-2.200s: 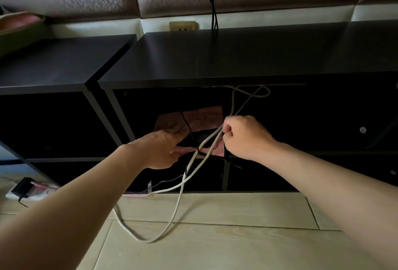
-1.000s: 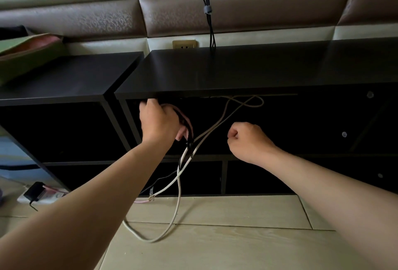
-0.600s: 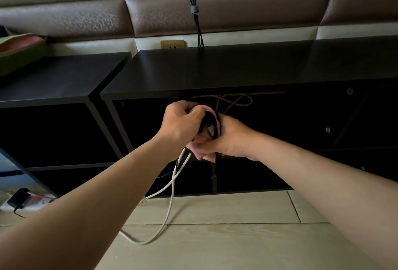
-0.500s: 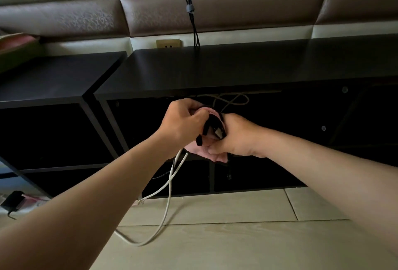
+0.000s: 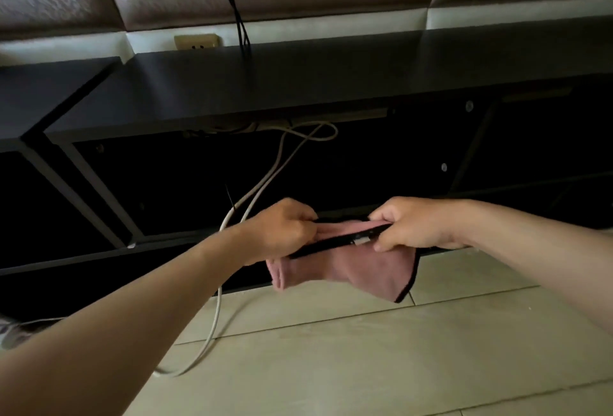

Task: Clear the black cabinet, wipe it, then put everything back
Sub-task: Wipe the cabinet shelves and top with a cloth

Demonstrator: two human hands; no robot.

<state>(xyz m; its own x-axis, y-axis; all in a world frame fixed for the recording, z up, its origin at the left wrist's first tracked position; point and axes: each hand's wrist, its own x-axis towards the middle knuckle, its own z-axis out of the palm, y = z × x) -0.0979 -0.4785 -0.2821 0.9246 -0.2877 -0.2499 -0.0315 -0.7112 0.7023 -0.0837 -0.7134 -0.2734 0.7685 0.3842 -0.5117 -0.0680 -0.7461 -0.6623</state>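
One black cabinet point(image 5: 298, 84) stands on pale tiles point(image 5: 365, 366).

Dim, motion-blurred, wide-angle bending at edges.

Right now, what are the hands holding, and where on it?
A pink cloth and a black cable, stretched between them: left hand grips their left part, right hand the cable's plug end.
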